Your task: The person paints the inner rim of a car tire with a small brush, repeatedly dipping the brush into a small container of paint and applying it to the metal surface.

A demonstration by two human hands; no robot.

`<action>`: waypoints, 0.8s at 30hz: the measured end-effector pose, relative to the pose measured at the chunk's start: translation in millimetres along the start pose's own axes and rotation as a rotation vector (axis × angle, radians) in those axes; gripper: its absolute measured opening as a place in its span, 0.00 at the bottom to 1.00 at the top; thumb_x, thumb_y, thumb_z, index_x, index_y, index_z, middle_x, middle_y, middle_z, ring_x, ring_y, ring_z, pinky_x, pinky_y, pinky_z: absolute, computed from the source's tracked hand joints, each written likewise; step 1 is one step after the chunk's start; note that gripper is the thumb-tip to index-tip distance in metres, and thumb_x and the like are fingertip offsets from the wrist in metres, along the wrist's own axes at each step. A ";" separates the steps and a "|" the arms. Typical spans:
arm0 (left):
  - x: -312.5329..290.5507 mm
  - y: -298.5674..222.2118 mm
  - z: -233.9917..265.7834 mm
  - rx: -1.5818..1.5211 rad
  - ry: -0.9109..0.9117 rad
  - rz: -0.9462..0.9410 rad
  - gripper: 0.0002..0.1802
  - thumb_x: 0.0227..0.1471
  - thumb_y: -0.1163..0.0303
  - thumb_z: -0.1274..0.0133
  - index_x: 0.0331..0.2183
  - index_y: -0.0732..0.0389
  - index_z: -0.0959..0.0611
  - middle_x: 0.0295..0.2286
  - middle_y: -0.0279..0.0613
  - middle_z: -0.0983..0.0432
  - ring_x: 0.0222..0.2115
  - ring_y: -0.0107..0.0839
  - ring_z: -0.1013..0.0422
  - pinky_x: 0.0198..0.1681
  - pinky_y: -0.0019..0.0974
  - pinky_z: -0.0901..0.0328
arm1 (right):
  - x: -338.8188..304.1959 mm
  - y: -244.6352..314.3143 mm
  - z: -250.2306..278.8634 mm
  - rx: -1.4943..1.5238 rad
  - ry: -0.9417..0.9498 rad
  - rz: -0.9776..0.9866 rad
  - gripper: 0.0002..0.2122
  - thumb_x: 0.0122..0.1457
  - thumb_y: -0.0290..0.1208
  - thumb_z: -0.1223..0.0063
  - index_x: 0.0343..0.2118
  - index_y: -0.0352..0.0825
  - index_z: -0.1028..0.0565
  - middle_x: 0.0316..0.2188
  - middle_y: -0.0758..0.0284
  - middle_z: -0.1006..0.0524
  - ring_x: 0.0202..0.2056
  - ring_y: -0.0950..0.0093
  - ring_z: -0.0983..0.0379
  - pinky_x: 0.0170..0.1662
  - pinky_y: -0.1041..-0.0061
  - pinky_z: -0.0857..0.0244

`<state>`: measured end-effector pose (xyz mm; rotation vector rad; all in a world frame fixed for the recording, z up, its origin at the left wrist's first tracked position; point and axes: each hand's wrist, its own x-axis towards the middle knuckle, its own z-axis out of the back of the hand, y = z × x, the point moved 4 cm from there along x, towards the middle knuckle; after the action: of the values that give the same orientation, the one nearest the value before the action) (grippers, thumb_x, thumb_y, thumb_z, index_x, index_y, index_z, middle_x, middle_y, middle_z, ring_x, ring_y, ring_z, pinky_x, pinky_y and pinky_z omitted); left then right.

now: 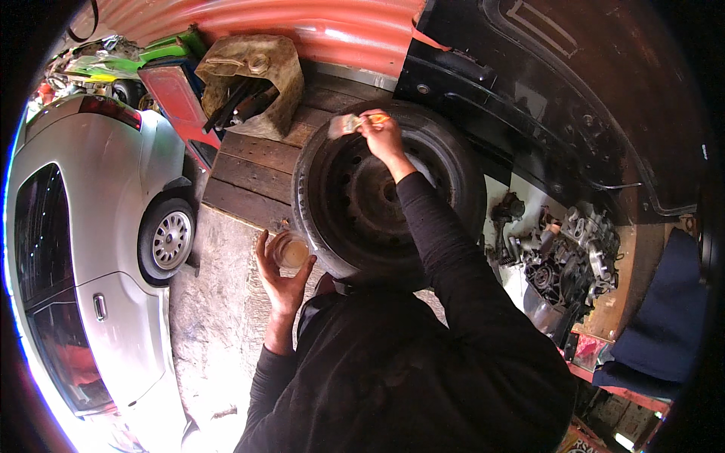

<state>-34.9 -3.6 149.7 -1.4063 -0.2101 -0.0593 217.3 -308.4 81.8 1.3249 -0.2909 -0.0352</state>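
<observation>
A car wheel (368, 198), a black tyre on a dark steel rim, lies flat on a wooden plank bench (260, 177). My right hand (383, 138) is closed around the orange handle of a paintbrush (346, 126). Pale bristles point left, at the tyre's far upper sidewall; whether they touch it I cannot tell. Beside the tyre's near left edge, my left hand (285, 278) is wrapped round a small clear container (290, 249) with some pale liquid in it. My right forearm reaches across the right side of the wheel.
A cut-open, dirty plastic jug (291, 75) holding dark tools stands at the bench's back left. Engine parts (555, 257) lie to the right, near dark blue cloth (653, 317). A large black panel (559, 98) leans behind them. A silver car (113, 219) is parked at left.
</observation>
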 end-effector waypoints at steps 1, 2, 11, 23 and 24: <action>-0.7 -0.2 -0.4 0.009 -0.002 0.004 0.57 0.43 0.82 0.29 0.68 0.62 0.45 0.55 0.56 0.30 0.57 0.44 0.30 0.62 0.46 0.35 | 2.2 -1.2 8.3 -0.022 -0.092 -0.013 0.08 0.70 0.32 0.45 0.42 0.33 0.22 0.33 0.66 0.16 0.36 0.76 0.16 0.39 0.76 0.24; -1.4 -0.2 -0.8 0.019 -0.004 0.008 0.57 0.43 0.82 0.29 0.68 0.62 0.45 0.55 0.56 0.30 0.57 0.44 0.30 0.62 0.46 0.35 | 3.0 3.2 12.9 -0.074 -0.189 0.039 0.07 0.69 0.31 0.45 0.41 0.32 0.22 0.33 0.65 0.16 0.37 0.74 0.16 0.39 0.74 0.24; 1.8 -3.9 -7.8 0.002 0.012 -0.007 0.58 0.42 0.83 0.29 0.68 0.61 0.46 0.55 0.55 0.30 0.57 0.44 0.30 0.63 0.48 0.35 | -29.7 22.3 -41.2 0.203 0.051 0.007 0.08 0.68 0.33 0.43 0.38 0.33 0.21 0.28 0.68 0.17 0.29 0.80 0.19 0.33 0.77 0.24; 4.0 -13.4 -15.5 -0.026 0.019 -0.023 0.58 0.43 0.80 0.28 0.68 0.62 0.46 0.55 0.56 0.29 0.57 0.45 0.30 0.63 0.48 0.36 | -1.3 1.6 -13.6 0.132 0.023 -0.339 0.07 0.69 0.33 0.44 0.39 0.36 0.21 0.32 0.67 0.17 0.29 0.76 0.17 0.28 0.74 0.22; 3.6 -13.1 -17.7 -0.026 0.024 -0.028 0.58 0.43 0.80 0.28 0.68 0.62 0.46 0.55 0.56 0.29 0.57 0.45 0.30 0.63 0.48 0.36 | 3.4 1.9 1.9 0.085 -0.058 -0.382 0.07 0.68 0.33 0.43 0.39 0.36 0.21 0.32 0.67 0.17 0.29 0.76 0.17 0.28 0.73 0.22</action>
<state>-31.6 -22.8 160.4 -1.4276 -0.2099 -0.1022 219.9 -310.4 84.7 1.4503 -0.0854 -0.3862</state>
